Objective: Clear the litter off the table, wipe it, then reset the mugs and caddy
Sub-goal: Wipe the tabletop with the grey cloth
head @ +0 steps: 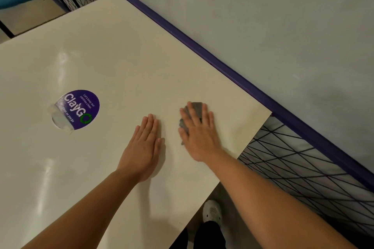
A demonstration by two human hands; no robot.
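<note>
Head view showed the right hand [199, 136], fingers [190, 110] spread, pressing the grey cloth [195, 110] flat on the worktop [121, 56]; left hand [144, 147] flat beside. Cloth could slip off the nearby edge.

Cream table [125, 62], glossy. Purple round sticker [78, 109] stuck left of centre; grey cloth [195, 107] flat near right corner.

Both arms reach forward, left hand [144, 148] and right hand [197, 134] side by side, palms down, fingers extended flat.
</note>
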